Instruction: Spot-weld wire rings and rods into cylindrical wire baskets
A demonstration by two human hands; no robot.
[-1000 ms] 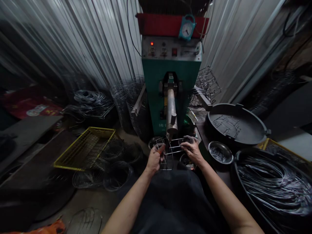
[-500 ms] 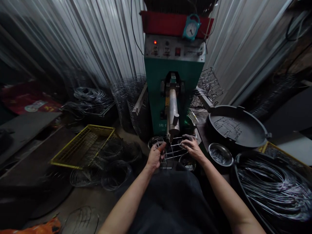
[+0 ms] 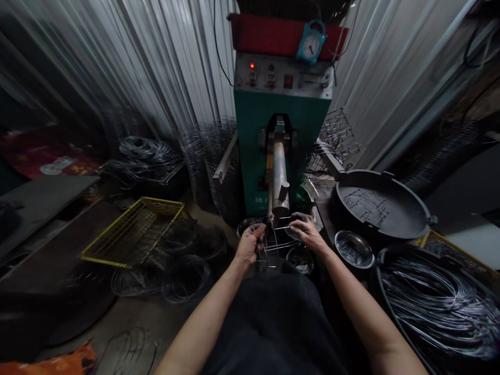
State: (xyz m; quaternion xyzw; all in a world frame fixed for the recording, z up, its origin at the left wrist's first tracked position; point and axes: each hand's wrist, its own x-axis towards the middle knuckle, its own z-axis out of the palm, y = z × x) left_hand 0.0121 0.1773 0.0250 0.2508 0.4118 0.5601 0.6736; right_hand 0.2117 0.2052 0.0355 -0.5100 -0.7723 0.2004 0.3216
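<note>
A small wire rack of thin bent metal rods is held just under the rod-shaped electrode arm of a green spot welder. My left hand is closed around the rack's left side, with something orange at the fingers. My right hand pinches the right end of a rod at the rack's far side, fingertips darkened. The electrode tip comes down between the two hands, close to the rods; whether it touches them I cannot tell.
Right of me stand a round black pan with small wire pieces, a metal bowl of short pieces and a tub of wire hoops. On the left are a yellow basket and wire coils. A blue clock sits atop the welder.
The view has shifted slightly. Both hands keep their hold on the wire rack beneath the electrode, and the rack's rods have tilted a little.
</note>
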